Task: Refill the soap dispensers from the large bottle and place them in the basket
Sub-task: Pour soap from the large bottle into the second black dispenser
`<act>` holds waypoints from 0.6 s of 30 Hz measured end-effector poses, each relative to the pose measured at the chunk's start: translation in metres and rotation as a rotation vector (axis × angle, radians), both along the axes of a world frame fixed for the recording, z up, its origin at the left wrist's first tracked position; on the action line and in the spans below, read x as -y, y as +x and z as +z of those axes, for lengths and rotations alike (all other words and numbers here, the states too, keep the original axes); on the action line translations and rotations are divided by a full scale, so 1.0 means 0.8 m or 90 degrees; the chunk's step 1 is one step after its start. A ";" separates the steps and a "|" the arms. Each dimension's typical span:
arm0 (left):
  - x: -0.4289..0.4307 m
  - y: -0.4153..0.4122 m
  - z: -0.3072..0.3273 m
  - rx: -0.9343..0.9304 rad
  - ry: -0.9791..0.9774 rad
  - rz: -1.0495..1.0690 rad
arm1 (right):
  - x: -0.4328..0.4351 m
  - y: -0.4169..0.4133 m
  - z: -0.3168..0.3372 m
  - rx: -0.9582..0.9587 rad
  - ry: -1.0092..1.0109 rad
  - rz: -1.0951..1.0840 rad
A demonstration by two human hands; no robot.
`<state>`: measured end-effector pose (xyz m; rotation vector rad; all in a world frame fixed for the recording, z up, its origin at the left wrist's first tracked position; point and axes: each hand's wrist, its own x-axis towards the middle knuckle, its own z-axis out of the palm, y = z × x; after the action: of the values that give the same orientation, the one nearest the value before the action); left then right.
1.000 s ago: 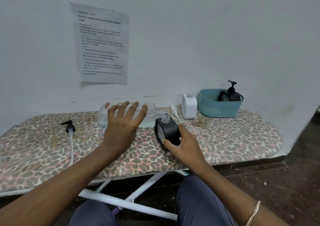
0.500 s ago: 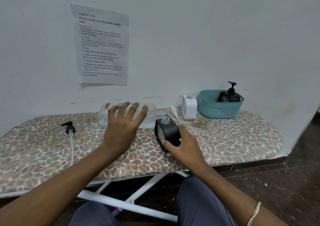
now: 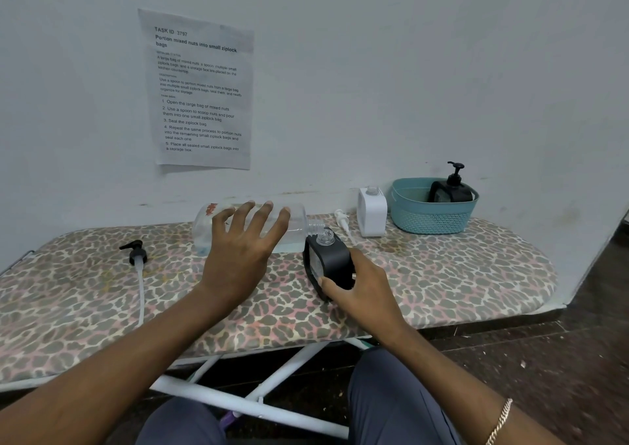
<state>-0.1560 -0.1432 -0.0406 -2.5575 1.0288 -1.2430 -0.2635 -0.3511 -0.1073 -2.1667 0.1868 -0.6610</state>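
Head view, one moment

- Large bottle [image 3: 297, 228]: clear, lying on its side on the ironing board [image 3: 459, 267] near the wall, uncapped neck pointing right. A little liquid pools along its lower side.
- Left hand [image 3: 243, 243]: fingers straight and spread wide over the bottle's middle, holding nothing. Cannot tell whether the fingertips touch the plastic.
- Right hand [image 3: 360, 288]: wrapped round the lower part of the black dispenser [image 3: 328, 260], thumb across the front. The dispenser stands tilted, its open neck just beside the bottle's mouth, pump off.
- Black pump [image 3: 138, 255] with its tube lies well apart to the left. White pump [image 3: 342, 220] lies beside the white dispenser [image 3: 371, 211], which stands open next to the basket [image 3: 432, 220].
- One pumped dispenser [image 3: 451, 191] is already in the basket.

Judgement: step in hand is filling the black dispenser; two dispensers are left to finish

Risks from here:
1. The bottle is round, open and on its side. A push from flat fingers could roll it and send liquid out of the mouth onto the fabric cover.
2. The dispenser neck is narrow. A fast tip of the bottle would overshoot it and wet the gripping hand.
3. The tilted dispenser could slip on the soft cover if the grip loosens
4. The pumps could be swapped between the black and white bodies
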 end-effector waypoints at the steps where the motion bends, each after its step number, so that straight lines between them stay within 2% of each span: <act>1: 0.000 0.000 0.000 0.000 0.000 0.001 | 0.000 0.000 0.000 0.000 0.001 0.001; 18: 0.000 0.002 -0.002 0.005 -0.003 -0.001 | 0.000 0.000 -0.001 -0.001 -0.004 0.004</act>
<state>-0.1545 -0.1434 -0.0419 -2.5538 1.0282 -1.2552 -0.2633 -0.3513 -0.1078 -2.1734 0.1778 -0.6579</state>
